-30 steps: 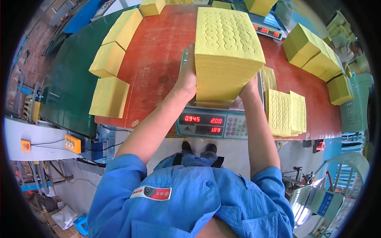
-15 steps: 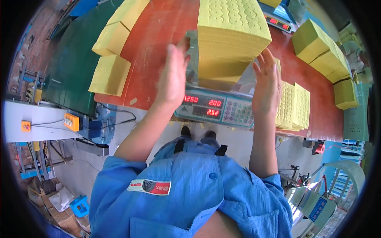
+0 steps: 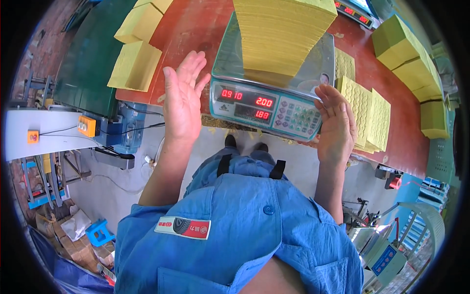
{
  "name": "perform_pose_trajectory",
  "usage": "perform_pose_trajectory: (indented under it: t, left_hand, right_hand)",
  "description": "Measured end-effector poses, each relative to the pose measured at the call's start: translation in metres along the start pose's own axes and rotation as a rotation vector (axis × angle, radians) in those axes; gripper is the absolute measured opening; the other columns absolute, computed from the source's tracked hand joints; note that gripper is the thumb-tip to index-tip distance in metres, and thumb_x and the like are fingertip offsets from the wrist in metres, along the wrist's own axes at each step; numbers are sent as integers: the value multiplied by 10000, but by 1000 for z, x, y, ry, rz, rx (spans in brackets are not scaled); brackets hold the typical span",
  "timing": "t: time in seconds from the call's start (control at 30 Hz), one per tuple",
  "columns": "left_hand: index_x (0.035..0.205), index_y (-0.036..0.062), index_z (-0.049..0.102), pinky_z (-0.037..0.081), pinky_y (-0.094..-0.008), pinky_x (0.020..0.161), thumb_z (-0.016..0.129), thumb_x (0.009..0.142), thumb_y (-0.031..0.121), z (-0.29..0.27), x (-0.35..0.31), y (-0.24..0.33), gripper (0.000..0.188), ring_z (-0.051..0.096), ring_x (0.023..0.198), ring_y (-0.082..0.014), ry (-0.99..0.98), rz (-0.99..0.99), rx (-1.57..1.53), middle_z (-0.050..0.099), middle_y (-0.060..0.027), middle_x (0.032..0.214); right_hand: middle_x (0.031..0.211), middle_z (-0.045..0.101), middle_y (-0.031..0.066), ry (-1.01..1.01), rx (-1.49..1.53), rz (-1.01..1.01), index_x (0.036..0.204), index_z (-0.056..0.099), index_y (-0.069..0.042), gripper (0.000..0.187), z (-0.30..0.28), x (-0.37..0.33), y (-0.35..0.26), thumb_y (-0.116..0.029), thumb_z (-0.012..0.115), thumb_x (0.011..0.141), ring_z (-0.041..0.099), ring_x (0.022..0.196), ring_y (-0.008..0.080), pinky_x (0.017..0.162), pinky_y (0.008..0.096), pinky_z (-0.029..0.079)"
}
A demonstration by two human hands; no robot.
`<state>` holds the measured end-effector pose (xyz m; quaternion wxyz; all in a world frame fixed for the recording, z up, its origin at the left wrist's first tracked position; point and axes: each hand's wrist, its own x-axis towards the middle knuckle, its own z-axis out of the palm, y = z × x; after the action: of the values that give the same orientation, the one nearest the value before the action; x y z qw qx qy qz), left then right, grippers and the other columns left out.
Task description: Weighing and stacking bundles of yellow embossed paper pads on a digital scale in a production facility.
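Note:
A tall stack of yellow embossed paper sheets (image 3: 284, 39) stands on the metal pan of a digital scale (image 3: 245, 109) with lit red figures and a keypad. My left hand (image 3: 184, 98) is in the air left of the scale, palm turned inward, fingers stretched out and nothing in it. My right hand (image 3: 337, 122) hovers by the scale's right front corner, its fingers loosely curved and apart, holding nothing. Neither hand touches the stack. Just beyond my right hand, smaller yellow paper stacks (image 3: 363, 110) rest on the red tabletop (image 3: 188, 29).
Cut yellow blocks (image 3: 134, 66) line the table's left side, and more yellow blocks (image 3: 402, 51) line the right. A second scale display (image 3: 353, 12) sits at the far right. Left of the table are a green surface (image 3: 90, 59) and an orange switch box (image 3: 86, 126).
Both hands have drawn away from the stack toward me, the left one also outward. The scale's pan shows more fully and its red figures have changed.

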<state>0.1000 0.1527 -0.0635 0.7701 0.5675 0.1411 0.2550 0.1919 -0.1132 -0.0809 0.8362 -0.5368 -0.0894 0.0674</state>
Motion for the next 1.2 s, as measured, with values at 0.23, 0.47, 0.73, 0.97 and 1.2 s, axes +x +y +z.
perform_pose_trajectory:
  t: [0.23,0.47,0.73,0.97,1.2]
  left_hand:
    - [1489,-45,363,272,-453,1172,193,1048,607,10,-7,0,805,340,1452,-309,16,14,11,400,-237,1528]
    - [1450,-44,415,315,-453,1150,221,1071,527,30,3,5,712,391,1423,-311,3,134,64,453,-230,1489]
    - [1419,-53,445,328,-473,1155,381,1066,322,46,54,42,519,413,1406,-337,-90,593,338,466,-246,1462]
    - [1454,-41,425,288,-422,1180,440,1052,393,64,118,92,592,400,1426,-249,-394,616,531,471,-173,1492]
    - [1460,45,456,421,-377,1064,503,989,571,94,166,74,708,527,1286,-209,-485,-272,48,546,-118,1419]
  right_hand:
    - [1276,630,183,-35,25,25,1276,596,54,358,-9,0,-1,-197,461,1059,579,1228,255,1041,393,435]
    - [1268,634,184,-26,33,32,1271,597,58,351,-10,5,-7,-182,454,1058,581,1223,256,1042,389,437]
    - [1230,655,171,-14,18,31,1235,620,59,348,-12,10,-4,-191,455,1058,604,1180,247,1022,373,451]
    - [1207,664,137,19,-46,-45,1205,642,41,321,13,20,-10,-183,472,1048,605,1167,209,1007,355,461]
    - [1146,681,90,116,-110,-35,1187,658,24,322,29,107,20,-222,523,1028,610,1083,165,956,311,467]
